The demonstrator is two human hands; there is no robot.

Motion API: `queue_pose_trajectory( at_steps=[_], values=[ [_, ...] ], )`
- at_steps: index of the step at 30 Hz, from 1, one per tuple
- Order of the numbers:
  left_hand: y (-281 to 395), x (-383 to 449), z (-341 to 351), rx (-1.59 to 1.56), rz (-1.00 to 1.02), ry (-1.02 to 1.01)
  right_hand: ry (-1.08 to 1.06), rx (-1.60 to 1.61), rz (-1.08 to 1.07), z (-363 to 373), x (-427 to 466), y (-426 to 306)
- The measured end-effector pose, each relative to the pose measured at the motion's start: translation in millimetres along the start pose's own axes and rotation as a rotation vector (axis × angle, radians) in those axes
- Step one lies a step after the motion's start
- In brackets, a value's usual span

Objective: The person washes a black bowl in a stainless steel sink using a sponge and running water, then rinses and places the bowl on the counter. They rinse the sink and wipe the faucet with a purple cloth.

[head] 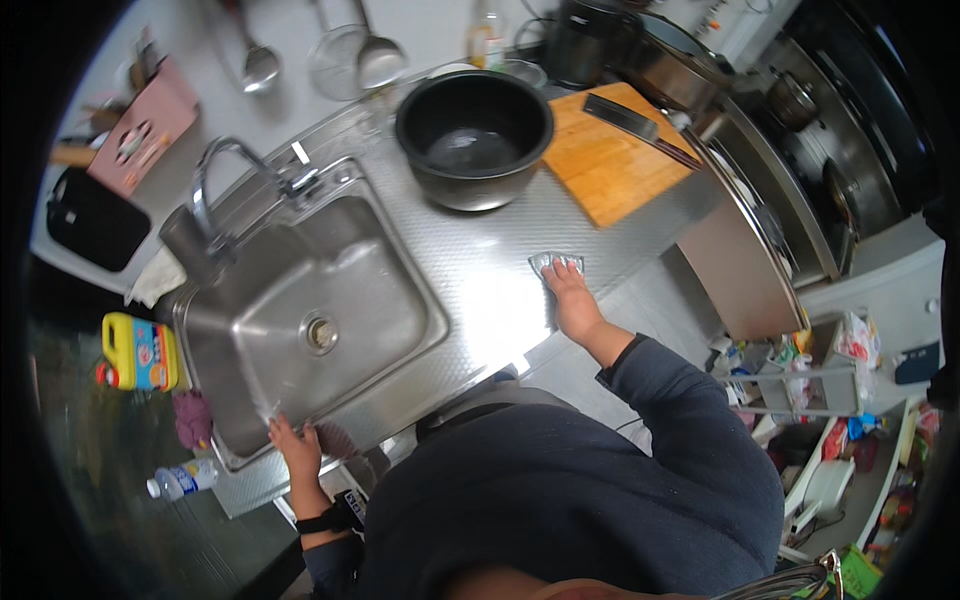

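Observation:
My right hand (571, 304) presses a small grey scrubbing cloth (556, 261) down onto the embossed stainless-steel countertop (480, 262), near its front edge. The fingers lie over the cloth, which fans out past their tips. At the front rim of a stainless-steel sink (259, 326), my left hand (298, 446) rests with its fingers apart and nothing in them. A chrome faucet (202, 169) arches at the sink's back, and the drain (321, 332) holds some pale bits. Behind my right hand stands a dark-lined cooking pot (476, 142) with no lid on.
A cleaver (619, 118) lies on a wooden cutting board (611, 176) at the back right. Left of the sink are a yellow detergent jug (140, 352), a purple cloth (193, 420) and a plastic bottle (184, 480) on its side. A pink knife holder (146, 127) hangs on the wall.

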State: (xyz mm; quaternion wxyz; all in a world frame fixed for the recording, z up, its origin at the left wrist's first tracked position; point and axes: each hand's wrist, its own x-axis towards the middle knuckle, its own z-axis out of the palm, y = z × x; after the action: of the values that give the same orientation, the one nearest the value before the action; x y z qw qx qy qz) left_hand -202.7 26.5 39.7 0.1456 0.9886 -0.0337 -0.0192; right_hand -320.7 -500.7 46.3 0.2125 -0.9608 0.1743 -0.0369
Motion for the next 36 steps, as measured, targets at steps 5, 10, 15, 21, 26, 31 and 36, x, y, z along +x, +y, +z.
queue_pose_trajectory(
  at_steps=[5, 10, 15, 21, 26, 31, 36],
  values=[
    [-31.3, 1.3, -11.6, 0.050, -0.139, -0.094, -0.053, 0.062, -0.133, 24.6, 16.3, -94.7],
    [-39.0, -2.9, -36.9, 0.043, -0.348, -0.250, -0.202, 0.614, 0.043, 33.3, 71.9, -165.4],
    [-43.8, -2.4, -61.9, 0.058, -0.351, -0.448, 0.148, 0.192, -0.030, 54.1, 137.2, -167.2],
    [-48.3, -0.1, -70.0, 0.049, -0.284, -0.550, 0.119, -0.137, 0.168, 98.7, 214.2, -177.6],
    [-41.0, 3.5, -72.5, 0.013, -0.310, -0.533, 0.020, -0.120, 0.174, 114.2, 281.0, -218.8],
    [-36.1, 8.1, -74.2, -0.017, -0.347, -0.542, 0.043, -0.008, 0.195, 119.8, 350.0, -245.8],
    [-29.7, 14.9, -75.0, 0.038, -0.414, -0.603, 0.060, 0.053, 0.262, 123.8, 408.6, -253.0]
  ],
)
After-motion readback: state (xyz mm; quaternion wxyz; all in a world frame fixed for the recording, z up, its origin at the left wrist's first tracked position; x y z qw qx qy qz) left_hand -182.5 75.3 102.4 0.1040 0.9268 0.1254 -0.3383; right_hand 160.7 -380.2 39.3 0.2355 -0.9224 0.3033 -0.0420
